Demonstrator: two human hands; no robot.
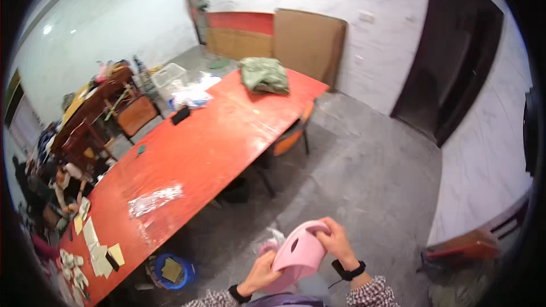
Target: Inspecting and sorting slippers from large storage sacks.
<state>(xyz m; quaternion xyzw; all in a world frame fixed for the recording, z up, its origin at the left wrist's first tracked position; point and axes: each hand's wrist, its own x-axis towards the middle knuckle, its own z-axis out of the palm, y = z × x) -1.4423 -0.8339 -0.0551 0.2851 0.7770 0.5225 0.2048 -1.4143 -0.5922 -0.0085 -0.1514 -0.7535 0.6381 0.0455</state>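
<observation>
In the head view, both arms reach up from the bottom, in checkered black-and-white sleeves, with a black band on each wrist. The left hand point(262, 273) is bent inward and pinches the lower left edge of a soft-looking, curved pink sheet with a dark oval hole point(302, 252). The right hand point(335, 243) is higher up and grips the top right edge, with its fingers curled over. The pink sheet is bent round like a scoop and tilted. It is up in front of the person, over the smooth gray floor point(369, 176), beside the long red bench point(222, 142).
</observation>
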